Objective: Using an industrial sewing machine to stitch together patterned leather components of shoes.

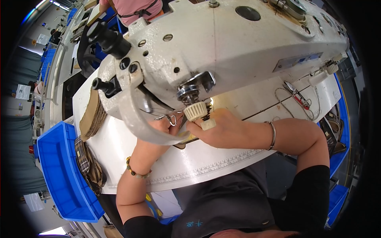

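Note:
A white industrial sewing machine (234, 51) spans the view above both my hands. Beneath its head, my left hand (160, 127) is bent inward, partly covered by the pale curved lever (137, 119). My right hand (222, 129) curls in from the other side, behind the cream tension knobs (196, 112). The fingertips meet close to the needle area and look closed. Between and under them shows the edge of a small brown-and-yellow piece of fabric (191, 139); most of it is hidden.
Brown cut pieces (93, 117) are stacked left on the white sewing table (206, 164), with plaid fabric (88, 162) hanging beside a blue bin (65, 170). Red-handled thread snips (297, 97) and a cord lie right. More fabric (333, 131) sits at far right. A person in pink (139, 10) is ahead.

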`<state>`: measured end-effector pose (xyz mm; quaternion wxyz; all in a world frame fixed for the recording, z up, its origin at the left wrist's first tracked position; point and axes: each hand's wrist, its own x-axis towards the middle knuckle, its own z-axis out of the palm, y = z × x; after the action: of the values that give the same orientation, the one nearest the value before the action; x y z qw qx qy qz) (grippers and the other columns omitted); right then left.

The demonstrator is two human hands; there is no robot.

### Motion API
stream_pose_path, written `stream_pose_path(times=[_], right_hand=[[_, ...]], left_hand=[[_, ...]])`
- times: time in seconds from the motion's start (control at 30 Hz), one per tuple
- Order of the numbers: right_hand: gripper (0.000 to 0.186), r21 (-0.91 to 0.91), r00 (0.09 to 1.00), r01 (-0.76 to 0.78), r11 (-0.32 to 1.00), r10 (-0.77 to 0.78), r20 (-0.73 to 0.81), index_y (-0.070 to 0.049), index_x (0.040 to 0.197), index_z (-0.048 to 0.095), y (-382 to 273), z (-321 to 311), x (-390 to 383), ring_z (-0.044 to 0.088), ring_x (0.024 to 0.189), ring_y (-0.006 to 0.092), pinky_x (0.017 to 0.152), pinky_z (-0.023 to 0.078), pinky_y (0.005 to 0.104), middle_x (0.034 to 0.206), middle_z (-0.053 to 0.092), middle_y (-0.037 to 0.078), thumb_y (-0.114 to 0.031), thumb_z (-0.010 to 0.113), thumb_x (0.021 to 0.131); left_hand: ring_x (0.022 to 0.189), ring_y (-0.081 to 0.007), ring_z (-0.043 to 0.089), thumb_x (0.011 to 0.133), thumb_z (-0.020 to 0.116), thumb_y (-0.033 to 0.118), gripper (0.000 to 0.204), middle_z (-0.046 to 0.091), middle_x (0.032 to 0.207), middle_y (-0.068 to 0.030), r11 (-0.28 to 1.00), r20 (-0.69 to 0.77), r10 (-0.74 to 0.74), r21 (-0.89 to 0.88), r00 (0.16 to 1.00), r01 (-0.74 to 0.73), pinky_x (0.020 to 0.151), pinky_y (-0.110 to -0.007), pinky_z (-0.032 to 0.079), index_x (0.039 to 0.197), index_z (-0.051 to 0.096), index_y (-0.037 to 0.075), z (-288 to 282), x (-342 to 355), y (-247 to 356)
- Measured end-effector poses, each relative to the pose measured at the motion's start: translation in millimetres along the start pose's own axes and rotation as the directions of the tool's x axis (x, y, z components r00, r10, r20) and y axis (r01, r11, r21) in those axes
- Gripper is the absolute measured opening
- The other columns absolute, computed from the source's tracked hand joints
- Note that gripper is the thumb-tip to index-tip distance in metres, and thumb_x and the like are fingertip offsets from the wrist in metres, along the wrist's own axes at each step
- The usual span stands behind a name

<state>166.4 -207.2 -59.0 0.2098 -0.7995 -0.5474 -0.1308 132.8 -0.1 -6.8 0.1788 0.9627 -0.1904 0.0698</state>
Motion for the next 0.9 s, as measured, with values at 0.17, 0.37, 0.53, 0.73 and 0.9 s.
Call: stream_pose_path(times=[0.17,0.37,0.53,0.73,0.9], right_hand=[[0.016,-0.031,0.998,-0.046,0.998,0.048,0.043,-0.010,0.088,0.054,-2.6,-6.6,2.1,0.058,0.055,0.0228,0.046,0.045,0.0337,0.073,0.053,0.004,-0.006,0.064,0.076],[0.008,0.140,0.995,-0.054,0.989,0.065,-0.070,-0.007,0.084,0.060,2.2,-4.7,4.1,0.065,0.056,0.0291,0.046,0.049,0.0380,0.072,0.062,0.015,-0.014,0.064,0.081],[0.010,0.043,0.998,0.030,0.999,-0.027,-0.056,-0.008,0.079,0.056,-2.5,0.2,-0.7,0.063,0.052,0.0267,0.044,0.047,0.0377,0.060,0.056,0.009,-0.012,0.064,0.077],[0.013,0.094,0.994,0.064,0.994,-0.055,-0.094,-0.008,0.075,0.052,-3.9,3.5,1.1,0.062,0.050,0.0251,0.043,0.047,0.0371,0.056,0.054,0.006,-0.011,0.064,0.074],[0.013,0.097,0.996,0.069,0.993,-0.063,-0.067,-0.007,0.075,0.052,-5.0,-1.6,1.4,0.062,0.051,0.0249,0.044,0.047,0.0366,0.057,0.054,0.005,-0.010,0.064,0.073]], left_hand=[[0.072,-0.0342,0.065,0.082,0.072,0.009,0.013,0.068,0.081,-0.0133,0.994,0.064,-0.107,0.036,0.992,0.104,0.064,-0.039,0.050,0.095,0.073,0.005,-0.4,-6.3,-5.4],[0.072,-0.0341,0.065,0.084,0.072,0.010,0.015,0.068,0.082,-0.0137,0.985,0.091,-0.113,-0.120,0.989,0.123,0.064,-0.038,0.050,0.098,0.073,0.004,-8.4,-3.9,-1.9],[0.071,-0.0324,0.065,0.082,0.070,0.005,0.018,0.069,0.085,-0.0141,0.996,0.026,-0.049,-0.075,0.998,0.050,0.062,-0.037,0.050,0.100,0.074,0.004,-7.4,-6.5,8.5],[0.068,-0.0308,0.064,0.081,0.070,0.005,0.021,0.067,0.084,-0.0134,0.987,0.069,-0.099,-0.121,0.993,0.106,0.061,-0.035,0.050,0.101,0.075,0.005,-9.2,-6.1,6.7],[0.068,-0.0305,0.065,0.081,0.070,0.008,0.020,0.067,0.085,-0.0129,0.997,0.070,-0.072,-0.034,0.995,0.075,0.060,-0.036,0.050,0.100,0.076,0.007,-9.1,-3.0,19.0]])
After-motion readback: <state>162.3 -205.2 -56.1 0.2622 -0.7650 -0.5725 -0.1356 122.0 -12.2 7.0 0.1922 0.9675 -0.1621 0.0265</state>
